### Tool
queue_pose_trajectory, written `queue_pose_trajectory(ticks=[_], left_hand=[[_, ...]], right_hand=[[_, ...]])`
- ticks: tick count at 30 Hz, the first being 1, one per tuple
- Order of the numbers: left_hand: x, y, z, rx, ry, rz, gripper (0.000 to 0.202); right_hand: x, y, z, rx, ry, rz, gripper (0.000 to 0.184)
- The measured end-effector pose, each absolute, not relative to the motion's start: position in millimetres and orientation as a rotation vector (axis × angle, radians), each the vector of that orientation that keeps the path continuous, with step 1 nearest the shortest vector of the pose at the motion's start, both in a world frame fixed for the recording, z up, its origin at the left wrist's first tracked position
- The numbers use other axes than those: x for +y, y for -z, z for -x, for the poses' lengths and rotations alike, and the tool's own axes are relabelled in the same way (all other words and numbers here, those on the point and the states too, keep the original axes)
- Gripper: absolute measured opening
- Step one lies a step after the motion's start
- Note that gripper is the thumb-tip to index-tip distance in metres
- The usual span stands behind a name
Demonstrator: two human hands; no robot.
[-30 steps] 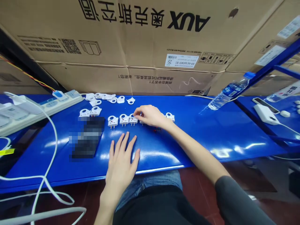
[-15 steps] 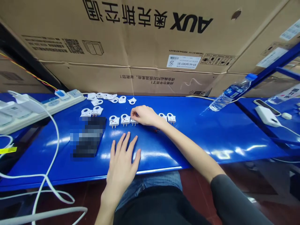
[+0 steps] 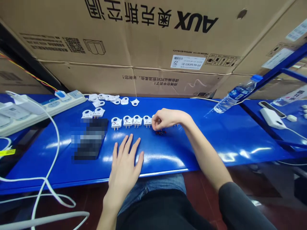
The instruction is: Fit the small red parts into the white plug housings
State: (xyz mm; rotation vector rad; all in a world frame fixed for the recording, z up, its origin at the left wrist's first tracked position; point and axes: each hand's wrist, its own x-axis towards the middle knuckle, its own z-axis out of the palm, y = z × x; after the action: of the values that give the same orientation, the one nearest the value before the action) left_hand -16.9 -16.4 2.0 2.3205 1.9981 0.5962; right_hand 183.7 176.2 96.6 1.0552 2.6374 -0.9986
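Note:
My left hand (image 3: 126,167) lies flat with fingers spread on the blue table (image 3: 172,153), near its front edge. My right hand (image 3: 168,118) is closed in a pinch above the right part of a row of white two-pin plug housings; what its fingertips hold, if anything, is hidden. Just under those fingers lie small red and black parts (image 3: 161,132), too small to name. To the left in the row, a plug housing (image 3: 147,121) stands beside another plug housing (image 3: 137,120). Further left, one plug housing (image 3: 116,123) shows something dark and red inside. My right hand covers other housings.
White ring-shaped pieces (image 3: 109,97) lie along the back, near two more housings (image 3: 93,113). A blurred-out dark object (image 3: 92,139) is at left. A power strip (image 3: 69,100) and white cables take up the left side. A water bottle (image 3: 236,94) leans at right; cardboard boxes (image 3: 144,48) stand behind.
My right hand has moved right along the row, from the third housing to the small red and black parts. Housings it covered now show. My left hand has stayed put.

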Motion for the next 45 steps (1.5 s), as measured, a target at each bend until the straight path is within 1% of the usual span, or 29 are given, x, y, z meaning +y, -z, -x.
queue_pose_trajectory(ticks=[4, 9, 12, 16, 24, 35, 39, 42, 45], left_hand=[[-16.1, -1.2, 16.2, 2.000, -0.602, -2.322, 0.050], [-15.8, -1.8, 15.5, 2.002, -0.598, -2.320, 0.049], [-16.1, -2.1, 15.4, 2.001, -0.593, -2.325, 0.049], [-16.6, -1.6, 15.6, 2.005, -0.593, -2.330, 0.049], [-16.8, -1.3, 16.2, 2.007, -0.600, -2.332, 0.049], [-16.5, 0.2, 16.8, 1.996, -0.621, -2.328, 0.049], [-16.9, 0.4, 16.5, 2.000, -0.627, -2.314, 0.049], [-17.2, 1.1, 16.7, 2.003, -0.619, -2.311, 0.049], [-16.9, 1.6, 16.8, 2.004, -0.613, -2.308, 0.049]], right_hand=[[179.5, -87.5, -179.0, 2.854, 0.939, -1.154, 0.015], [174.9, -66.2, -142.8, 3.103, 0.713, -1.318, 0.017], [170.1, -57.3, -117.0, 3.128, 0.692, -1.301, 0.020], [171.9, -52.6, -91.3, 3.140, 0.563, -1.338, 0.025], [176.0, -50.6, -73.2, 3.029, 0.479, -1.372, 0.021], [172.0, -63.0, -77.4, 2.978, 0.521, -1.412, 0.021], [181.3, -83.2, -99.1, 2.896, 0.685, -1.277, 0.020], [190.4, -101.4, -125.6, 2.783, 0.806, -1.117, 0.009], [197.7, -113.4, -149.8, 2.612, 0.960, -0.997, 0.009]])
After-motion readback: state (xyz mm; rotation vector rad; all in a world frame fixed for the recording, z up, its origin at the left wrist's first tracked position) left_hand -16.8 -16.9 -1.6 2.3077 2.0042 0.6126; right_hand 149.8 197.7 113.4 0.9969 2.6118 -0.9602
